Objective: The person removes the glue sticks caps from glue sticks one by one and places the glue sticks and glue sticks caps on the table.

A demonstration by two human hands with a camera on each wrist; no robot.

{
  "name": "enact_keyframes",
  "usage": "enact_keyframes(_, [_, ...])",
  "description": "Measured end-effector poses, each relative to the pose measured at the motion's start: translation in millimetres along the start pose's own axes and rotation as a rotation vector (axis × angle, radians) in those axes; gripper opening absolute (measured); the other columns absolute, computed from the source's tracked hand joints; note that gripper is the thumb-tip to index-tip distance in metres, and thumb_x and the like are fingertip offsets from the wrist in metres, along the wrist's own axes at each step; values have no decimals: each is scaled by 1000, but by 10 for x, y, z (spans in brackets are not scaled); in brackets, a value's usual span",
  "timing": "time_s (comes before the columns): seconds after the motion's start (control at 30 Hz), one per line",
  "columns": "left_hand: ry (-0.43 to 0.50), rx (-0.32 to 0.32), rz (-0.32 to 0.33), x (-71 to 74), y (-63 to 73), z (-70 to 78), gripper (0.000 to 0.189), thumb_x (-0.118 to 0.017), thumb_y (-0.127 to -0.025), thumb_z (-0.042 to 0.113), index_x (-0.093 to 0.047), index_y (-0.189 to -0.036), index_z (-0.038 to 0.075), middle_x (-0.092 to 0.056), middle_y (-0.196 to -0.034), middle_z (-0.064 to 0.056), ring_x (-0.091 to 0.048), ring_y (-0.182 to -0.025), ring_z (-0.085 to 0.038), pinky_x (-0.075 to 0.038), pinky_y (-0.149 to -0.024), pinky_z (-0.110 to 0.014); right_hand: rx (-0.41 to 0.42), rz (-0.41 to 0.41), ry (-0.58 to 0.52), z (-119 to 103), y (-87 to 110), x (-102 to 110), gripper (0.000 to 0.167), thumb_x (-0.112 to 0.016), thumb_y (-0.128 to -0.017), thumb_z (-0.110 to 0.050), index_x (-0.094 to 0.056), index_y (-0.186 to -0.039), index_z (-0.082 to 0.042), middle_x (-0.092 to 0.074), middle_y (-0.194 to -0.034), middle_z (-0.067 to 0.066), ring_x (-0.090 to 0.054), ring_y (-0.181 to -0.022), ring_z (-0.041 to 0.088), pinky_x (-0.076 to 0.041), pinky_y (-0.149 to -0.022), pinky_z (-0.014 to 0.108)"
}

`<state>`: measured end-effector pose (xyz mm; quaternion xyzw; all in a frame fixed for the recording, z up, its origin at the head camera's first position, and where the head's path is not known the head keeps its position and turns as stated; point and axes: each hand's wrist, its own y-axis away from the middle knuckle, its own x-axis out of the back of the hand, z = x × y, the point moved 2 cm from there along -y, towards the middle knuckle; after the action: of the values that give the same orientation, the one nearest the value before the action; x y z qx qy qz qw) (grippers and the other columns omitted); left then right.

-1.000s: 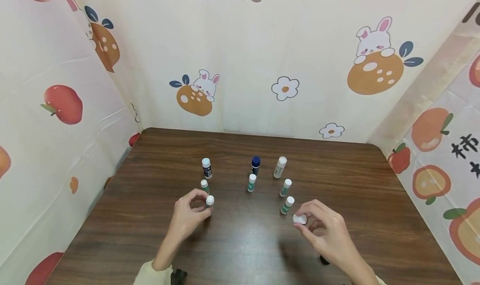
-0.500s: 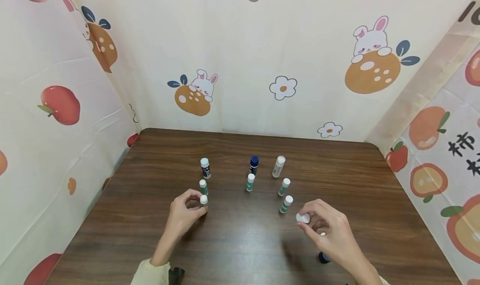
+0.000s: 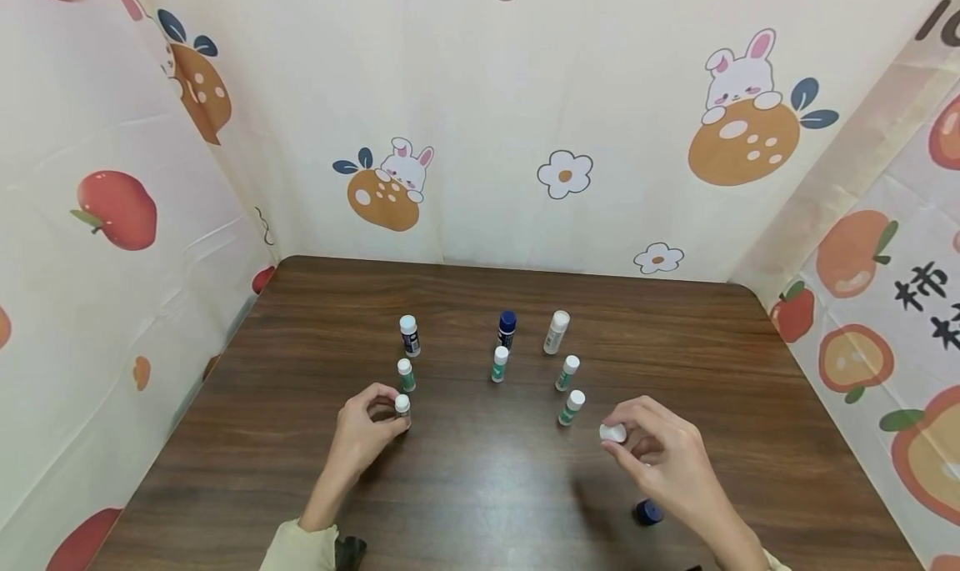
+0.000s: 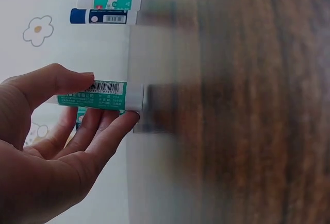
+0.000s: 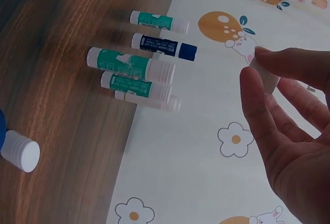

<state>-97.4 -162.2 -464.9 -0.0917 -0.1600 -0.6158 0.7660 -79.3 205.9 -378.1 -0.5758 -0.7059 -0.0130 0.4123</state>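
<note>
My left hand (image 3: 365,428) grips a green-labelled glue stick (image 4: 95,95) between thumb and fingers. It stands upright at the tabletop, its barcode facing the left wrist camera. Just behind it is another green glue stick (image 3: 407,375), then a navy one with a white cap (image 3: 409,336). On the right, my right hand (image 3: 663,446) pinches a small white cap (image 3: 612,433) between thumb and forefinger, above the table. Closest to that hand is a green glue stick (image 3: 572,408). Two caps, one white (image 5: 21,152) and one blue (image 3: 648,513), lie on the table below it.
Further green glue sticks (image 3: 500,364) (image 3: 567,373) stand mid-table, with a blue-capped one (image 3: 507,329) and a whitish one (image 3: 557,333) behind. A printed cloth (image 3: 480,137) hangs around the brown wooden table (image 3: 480,488). Something dark (image 3: 349,552) lies by my left sleeve.
My left hand has shifted slightly left with its glue stick, lining it up before the other two. My right hand has moved slightly right with the white cap, uncovering the blue cap.
</note>
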Motion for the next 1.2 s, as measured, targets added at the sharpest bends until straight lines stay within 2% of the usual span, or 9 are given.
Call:
enact_keyframes(0.13, [-6,22,-3,5,0,-33,29,-76,-67,-6,-62,-91,4,-65,-91,-10,-65,-85,-22,-52,-70,-24,2,10,14,20,-2,25,37,-79,-66,9,-64,-90,-14,-61,-88,-5,-57,-70,4,-49,-53,15])
enact_keyframes(0.33, [11,14,-13,11,2,-27,30,-75,-68,-7,-62,-92,3,-64,-92,-10,-64,-87,-22,-53,-71,-23,-10,15,35,45,9,58,36,-80,-66,8,-65,-92,-13,-61,-89,-5,-58,-68,4,-50,-54,16])
enact_keyframes(0.5, [40,0,-15,19,23,29,30,-73,-68,-8,-62,-93,4,-63,-94,-10,-63,-91,-21,-54,-77,-29,-2,24,37,65,20,69,37,-79,-66,10,-65,-91,-13,-61,-89,-5,-58,-67,5,-50,-54,16])
enact_keyframes(0.67, [50,-53,-27,24,61,126,33,-72,-68,-9,-62,-97,3,-63,-98,-12,-62,-95,-23,-53,-82,-34,1,37,58,87,32,83,37,-79,-66,11,-65,-91,-13,-61,-89,-5,-58,-67,4,-50,-52,16])
enact_keyframes(0.83, [31,-118,-29,27,81,209,34,-73,-67,-10,-62,-96,3,-64,-102,-14,-62,-97,-22,-51,-85,-31,-16,37,63,109,44,97,35,-79,-68,9,-65,-91,-13,-61,-89,-5,-59,-66,4,-50,-53,16])
enact_keyframes(1.07, [11,-210,-25,26,133,373,36,-75,-67,-9,-63,-97,7,-65,-101,-8,-63,-103,-23,-47,-92,-32,-31,43,76,162,59,112,34,-78,-68,9,-66,-91,-13,-62,-88,-5,-59,-66,3,-50,-52,16])
enact_keyframes(1.13, [6,-218,-20,24,169,473,36,-75,-66,-10,-63,-96,6,-64,-100,-8,-62,-103,-25,-47,-93,-35,-35,49,87,183,65,113,34,-79,-68,9,-66,-90,-13,-62,-88,-6,-59,-67,3,-50,-52,16])
enact_keyframes(1.2, [-16,-248,0,14,177,510,37,-76,-65,-9,-63,-95,9,-64,-98,-6,-61,-100,-21,-48,-92,-37,-32,54,93,203,72,114,34,-78,-68,9,-66,-90,-13,-62,-87,-5,-58,-68,3,-49,-52,15])
